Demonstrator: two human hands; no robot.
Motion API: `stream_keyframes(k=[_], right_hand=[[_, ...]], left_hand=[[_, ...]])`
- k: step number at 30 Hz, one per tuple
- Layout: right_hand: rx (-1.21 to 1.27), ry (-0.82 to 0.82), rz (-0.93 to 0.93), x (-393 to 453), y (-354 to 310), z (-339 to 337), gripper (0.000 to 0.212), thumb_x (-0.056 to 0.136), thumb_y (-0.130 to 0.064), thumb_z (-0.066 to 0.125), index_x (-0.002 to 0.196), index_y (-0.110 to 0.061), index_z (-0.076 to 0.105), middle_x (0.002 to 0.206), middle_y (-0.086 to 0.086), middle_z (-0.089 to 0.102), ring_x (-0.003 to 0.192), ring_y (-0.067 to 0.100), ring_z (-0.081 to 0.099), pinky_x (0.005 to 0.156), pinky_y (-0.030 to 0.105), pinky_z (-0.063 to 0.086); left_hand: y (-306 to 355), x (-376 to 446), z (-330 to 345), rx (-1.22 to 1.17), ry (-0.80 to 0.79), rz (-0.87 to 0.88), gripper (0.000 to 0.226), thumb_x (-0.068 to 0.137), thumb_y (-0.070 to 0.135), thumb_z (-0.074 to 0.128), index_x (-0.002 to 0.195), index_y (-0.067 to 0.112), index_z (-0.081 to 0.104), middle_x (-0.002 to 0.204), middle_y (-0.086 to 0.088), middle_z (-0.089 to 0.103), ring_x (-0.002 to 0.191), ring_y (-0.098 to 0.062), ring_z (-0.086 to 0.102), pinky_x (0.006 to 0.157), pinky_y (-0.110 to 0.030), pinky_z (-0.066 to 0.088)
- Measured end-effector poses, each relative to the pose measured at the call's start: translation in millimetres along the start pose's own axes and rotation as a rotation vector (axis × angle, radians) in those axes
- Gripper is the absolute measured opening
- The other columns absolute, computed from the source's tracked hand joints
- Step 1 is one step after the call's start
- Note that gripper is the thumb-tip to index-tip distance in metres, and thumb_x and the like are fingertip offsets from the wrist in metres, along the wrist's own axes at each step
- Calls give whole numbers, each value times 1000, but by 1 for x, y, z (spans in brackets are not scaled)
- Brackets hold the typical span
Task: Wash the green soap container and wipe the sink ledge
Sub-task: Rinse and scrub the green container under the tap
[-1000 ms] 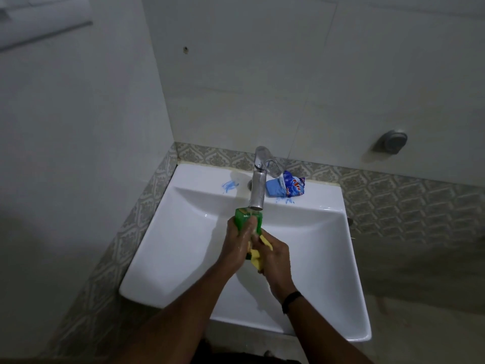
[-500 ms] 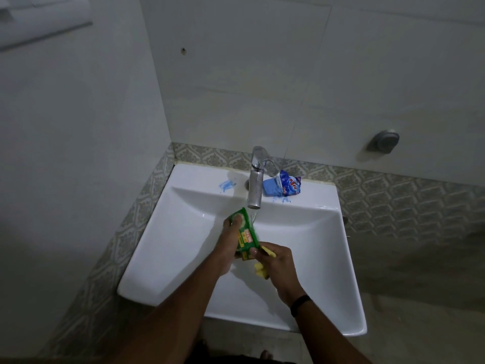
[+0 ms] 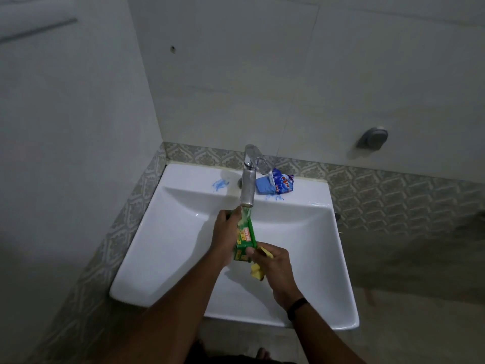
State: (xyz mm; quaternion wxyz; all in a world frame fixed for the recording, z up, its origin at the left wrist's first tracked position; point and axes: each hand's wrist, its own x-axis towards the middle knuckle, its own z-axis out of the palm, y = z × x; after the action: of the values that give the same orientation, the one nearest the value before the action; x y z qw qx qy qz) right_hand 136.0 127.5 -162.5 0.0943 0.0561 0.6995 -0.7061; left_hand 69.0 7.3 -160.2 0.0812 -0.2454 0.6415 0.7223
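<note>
A white sink (image 3: 162, 258) sits in a tiled corner. Over its basin, the left hand (image 3: 225, 235) grips the green soap container (image 3: 245, 239) under the tap (image 3: 248, 179); the right hand (image 3: 273, 261) clutches a yellow sponge (image 3: 258, 271). Wet and slick, the container could slip and drop.

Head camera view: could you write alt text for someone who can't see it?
Two hands hold a green soap container under a running tap over a white sink; the right hand also grips a yellow sponge, the left hand the container's upper end.
</note>
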Motion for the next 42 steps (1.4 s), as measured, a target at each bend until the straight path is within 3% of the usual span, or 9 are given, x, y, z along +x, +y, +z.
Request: stream_keyframes(k=[10,18,23,26,31,34,37,40,42], right_hand=[[13,171,-33,11,-13,0,20,83,-23,72,76,-4,73,73,19,70,63,29,65,53,33,51],[230,164,330,46,-43,8,6,82,-13,68,86,-9,69,71,7,65,47,10,51,39,20,36],[488,145,473,60,-39,8,5,86,-11,63,86,-5,62,84,15,62,40,11,44,30,16,34],[635,67,504,68,-31,5,13,88,-11,60,98,-3,58,88,17,60,36,9,42,28,15,34],[735,-20,537,74,-25,2,23,90,-21,58,109,-7,55,80,11,59,31,5,43,27,14,36],[547,0,478,68,-28,7,27,92,-37,56,88,-10,60,63,4,56,36,7,42,33,17,34],[322,-67,336,60,-30,19,40,86,-47,62,95,-8,61,67,5,55,50,12,47,48,24,38],[217,-246,257,55,-29,29,39,79,-24,74,108,-3,60,94,17,63,78,27,58,71,37,49],[177,-201,255,57,-29,33,26,82,-16,71,104,-5,62,93,15,65,80,27,61,68,34,51]], left_hand=[[-13,4,-11,-61,-76,-357,37,94,36,53,116,7,63,101,-19,67,85,-32,65,62,-36,54],[-23,-3,-19,-121,-338,-374,68,87,73,35,121,20,62,118,-12,64,110,-27,60,94,-46,48],[-22,-11,-22,76,-342,-59,77,78,83,32,130,29,50,122,-2,61,109,-15,60,84,-29,50],[-21,-12,-24,31,-325,133,49,90,59,41,124,24,44,115,1,59,104,-14,59,70,-11,51],[-23,-7,-18,198,-262,260,91,58,79,65,125,19,48,114,-1,63,104,-16,64,84,-33,57],[-23,-7,-16,282,-104,182,81,73,77,44,124,15,53,109,-4,66,96,-18,65,80,-34,55],[-23,-2,-19,78,-81,-101,78,82,78,23,122,21,60,114,-10,66,101,-25,64,88,-40,54],[-24,2,-29,-182,-169,-288,80,80,82,23,122,24,61,117,-13,65,107,-30,62,89,-46,52],[-23,2,-33,-232,-222,-327,80,79,83,25,121,24,61,119,-15,65,108,-32,62,90,-47,50]])
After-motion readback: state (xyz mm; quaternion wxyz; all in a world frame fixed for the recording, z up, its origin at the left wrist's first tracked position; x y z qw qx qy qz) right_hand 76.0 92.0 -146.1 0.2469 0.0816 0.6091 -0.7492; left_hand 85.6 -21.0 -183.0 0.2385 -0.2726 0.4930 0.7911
